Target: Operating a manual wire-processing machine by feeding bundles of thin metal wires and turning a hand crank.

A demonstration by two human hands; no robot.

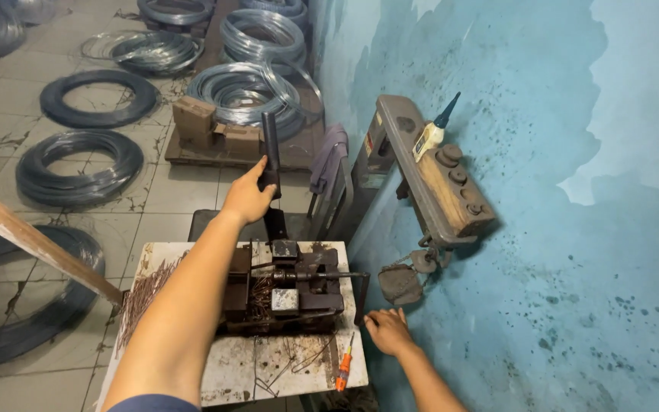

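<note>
Nearest me, my left forearm runs up over the table to my left hand, clenched around the black lever handle of the dark steel wire-bending press at table centre. Judged rigid and heavy; the handle's upper grip gives most leverage. My right hand rests loosely open at the near right table edge, touching a thin wire end beside the press crank. Cut wire pieces lie left: light, stiff, sharp-tipped. An orange screwdriver lies near.
</note>
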